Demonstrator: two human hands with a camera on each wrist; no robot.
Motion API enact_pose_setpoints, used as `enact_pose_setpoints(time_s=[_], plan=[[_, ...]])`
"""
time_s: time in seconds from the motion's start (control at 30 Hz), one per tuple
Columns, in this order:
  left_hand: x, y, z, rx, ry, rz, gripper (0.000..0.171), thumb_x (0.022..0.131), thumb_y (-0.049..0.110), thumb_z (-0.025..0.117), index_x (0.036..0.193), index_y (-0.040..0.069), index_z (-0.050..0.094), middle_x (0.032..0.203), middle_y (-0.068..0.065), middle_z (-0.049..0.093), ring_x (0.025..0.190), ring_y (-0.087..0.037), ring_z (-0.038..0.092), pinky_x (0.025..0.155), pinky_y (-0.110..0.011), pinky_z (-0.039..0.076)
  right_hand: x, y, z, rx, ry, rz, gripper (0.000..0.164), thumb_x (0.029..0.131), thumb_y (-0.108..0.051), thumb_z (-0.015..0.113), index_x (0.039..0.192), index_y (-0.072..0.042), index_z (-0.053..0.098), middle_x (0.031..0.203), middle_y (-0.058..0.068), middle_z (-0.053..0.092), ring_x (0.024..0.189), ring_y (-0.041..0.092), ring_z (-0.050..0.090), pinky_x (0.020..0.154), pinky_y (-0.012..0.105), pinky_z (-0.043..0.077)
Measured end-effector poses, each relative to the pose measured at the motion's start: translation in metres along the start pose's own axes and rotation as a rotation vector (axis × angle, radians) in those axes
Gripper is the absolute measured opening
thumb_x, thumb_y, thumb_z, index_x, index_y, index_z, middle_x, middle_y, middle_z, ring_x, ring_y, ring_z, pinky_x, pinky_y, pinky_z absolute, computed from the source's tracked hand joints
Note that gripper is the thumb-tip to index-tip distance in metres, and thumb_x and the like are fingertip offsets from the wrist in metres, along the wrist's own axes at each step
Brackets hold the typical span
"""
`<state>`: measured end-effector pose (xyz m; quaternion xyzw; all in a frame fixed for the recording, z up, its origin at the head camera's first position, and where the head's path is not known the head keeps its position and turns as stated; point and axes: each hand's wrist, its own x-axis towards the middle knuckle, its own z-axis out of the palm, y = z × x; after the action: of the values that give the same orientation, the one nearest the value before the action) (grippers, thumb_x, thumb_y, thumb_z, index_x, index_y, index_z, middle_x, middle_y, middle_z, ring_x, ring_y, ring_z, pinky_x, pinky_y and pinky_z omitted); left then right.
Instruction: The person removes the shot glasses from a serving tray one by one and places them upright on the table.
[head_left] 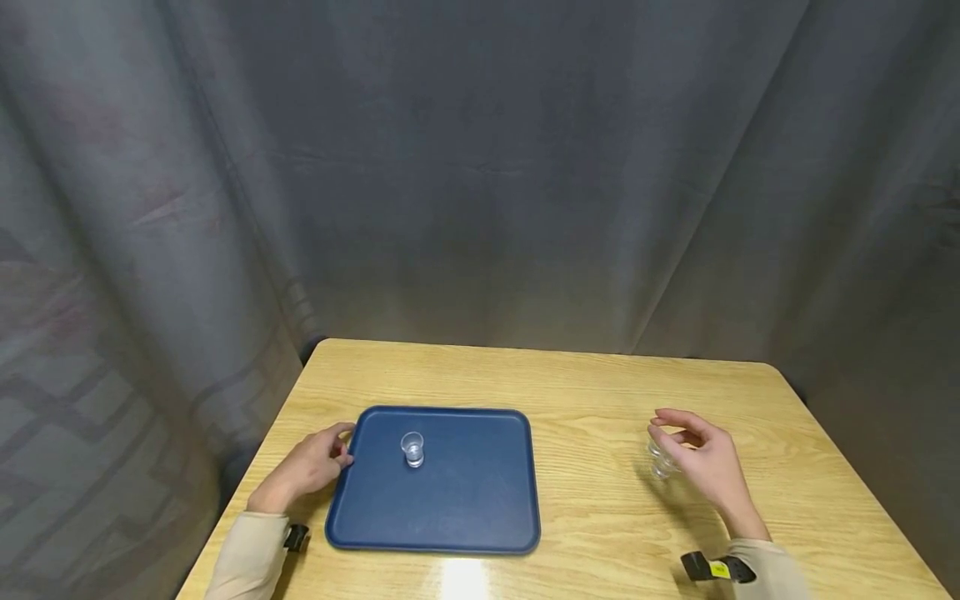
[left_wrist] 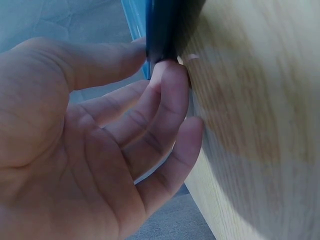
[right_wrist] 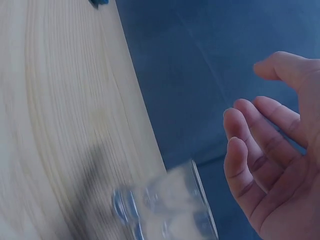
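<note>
My left hand (head_left: pixel 311 462) is at the left edge of the blue tray (head_left: pixel 480 508). In the left wrist view, its thumb and fingers (left_wrist: pixel 172 85) pinch the tray's rim, the thumb on one side and the fingertips on the other. A small clear shot glass (head_left: pixel 412 448) stands upright on the left half of the tray. On the right, my right hand (head_left: pixel 701 454) hovers beside a second clear glass (head_left: pixel 660 462) on the wooden table. The right wrist view shows this glass (right_wrist: pixel 170 207) apart from the loosely bent fingers, with nothing between thumb and fingertips.
The pale wooden table (head_left: pixel 600 533) carries the tray and glasses. Dark grey curtains (head_left: pixel 487 183) hang behind it and at both sides. Black bands sit at both wrists, the right one (head_left: pixel 716 568) with a yellow label.
</note>
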<state>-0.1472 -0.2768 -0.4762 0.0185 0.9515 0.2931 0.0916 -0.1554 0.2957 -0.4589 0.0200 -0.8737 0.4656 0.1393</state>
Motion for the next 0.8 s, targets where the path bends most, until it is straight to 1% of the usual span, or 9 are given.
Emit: enact_pose_setpoints(time_s=[0.07, 0.17, 0.3, 0.37, 0.47, 0.53, 0.6, 0.67, 0.8], plan=[[0.000, -0.001, 0.000, 0.003, 0.001, 0.003, 0.051, 0.100, 0.004, 0.068, 0.148, -0.005, 0.054, 0.092, -0.003, 0.063, 0.082, -0.018, 0.056, 0.073, -0.035, 0.044, 0.000, -0.004, 0.006, 0.002, -0.015, -0.001, 0.031, 0.098, -0.023, 0.079, 0.124, -0.006, 0.076, 0.101, -0.033, 0.070, 0.082, -0.002, 0.066, 0.068, 0.019, 0.054], [0.000, -0.001, 0.001, 0.003, 0.003, 0.009, 0.051, 0.099, 0.004, 0.069, 0.147, -0.005, 0.055, 0.091, -0.003, 0.062, 0.082, -0.017, 0.056, 0.074, -0.035, 0.044, 0.000, -0.009, 0.013, 0.012, -0.013, 0.001, 0.029, 0.098, -0.023, 0.079, 0.122, -0.007, 0.077, 0.099, -0.032, 0.071, 0.083, -0.001, 0.066, 0.070, 0.019, 0.054], [-0.001, -0.001, 0.000, -0.008, 0.006, 0.014, 0.050, 0.099, 0.004, 0.068, 0.147, -0.006, 0.055, 0.090, -0.003, 0.061, 0.080, -0.017, 0.055, 0.073, -0.035, 0.044, 0.001, -0.017, 0.023, 0.025, -0.019, -0.010, 0.026, 0.097, -0.022, 0.080, 0.119, -0.007, 0.078, 0.099, -0.028, 0.073, 0.082, -0.001, 0.067, 0.068, 0.021, 0.055], [-0.001, -0.001, 0.001, -0.012, 0.008, 0.013, 0.050, 0.099, 0.004, 0.068, 0.146, -0.006, 0.055, 0.090, -0.003, 0.061, 0.080, -0.017, 0.055, 0.071, -0.035, 0.043, 0.001, -0.020, 0.028, 0.035, -0.035, -0.020, 0.025, 0.097, -0.020, 0.080, 0.118, -0.008, 0.078, 0.100, -0.022, 0.075, 0.082, -0.001, 0.067, 0.066, 0.022, 0.055], [-0.001, -0.001, 0.001, -0.010, 0.010, 0.014, 0.049, 0.100, 0.004, 0.068, 0.146, -0.006, 0.055, 0.090, -0.003, 0.060, 0.080, -0.017, 0.055, 0.071, -0.035, 0.043, 0.000, -0.025, 0.037, 0.052, -0.058, -0.027, 0.023, 0.096, -0.019, 0.080, 0.118, -0.010, 0.079, 0.104, -0.009, 0.079, 0.081, 0.001, 0.067, 0.064, 0.025, 0.054], [0.000, -0.002, 0.001, -0.004, 0.011, 0.015, 0.050, 0.100, 0.004, 0.068, 0.146, -0.006, 0.055, 0.090, -0.002, 0.060, 0.080, -0.017, 0.055, 0.072, -0.035, 0.043, -0.001, -0.028, 0.044, 0.057, -0.070, -0.034, 0.022, 0.096, -0.018, 0.080, 0.117, -0.011, 0.079, 0.106, -0.001, 0.080, 0.081, 0.001, 0.067, 0.064, 0.025, 0.054], [0.000, -0.002, 0.001, 0.001, 0.009, 0.014, 0.050, 0.099, 0.004, 0.068, 0.146, -0.005, 0.055, 0.089, -0.002, 0.060, 0.080, -0.017, 0.055, 0.073, -0.034, 0.043, -0.002, -0.030, 0.052, 0.056, -0.083, -0.044, 0.021, 0.096, -0.017, 0.081, 0.116, -0.010, 0.079, 0.106, 0.005, 0.081, 0.081, 0.002, 0.067, 0.065, 0.025, 0.054], [0.000, -0.002, 0.001, 0.005, 0.007, 0.015, 0.050, 0.099, 0.005, 0.069, 0.146, -0.006, 0.055, 0.089, -0.002, 0.060, 0.081, -0.017, 0.055, 0.073, -0.034, 0.043, -0.002, -0.031, 0.060, 0.058, -0.097, -0.052, 0.021, 0.095, -0.015, 0.081, 0.115, -0.009, 0.079, 0.105, 0.007, 0.081, 0.080, 0.002, 0.068, 0.065, 0.025, 0.054], [-0.001, -0.003, 0.001, 0.002, 0.005, 0.015, 0.050, 0.100, 0.005, 0.069, 0.147, -0.005, 0.055, 0.089, -0.001, 0.060, 0.080, -0.016, 0.055, 0.072, -0.034, 0.042, -0.001, -0.036, 0.077, 0.068, -0.128, -0.057, 0.021, 0.094, -0.013, 0.081, 0.114, -0.008, 0.079, 0.102, 0.007, 0.081, 0.078, 0.004, 0.068, 0.065, 0.025, 0.054]])
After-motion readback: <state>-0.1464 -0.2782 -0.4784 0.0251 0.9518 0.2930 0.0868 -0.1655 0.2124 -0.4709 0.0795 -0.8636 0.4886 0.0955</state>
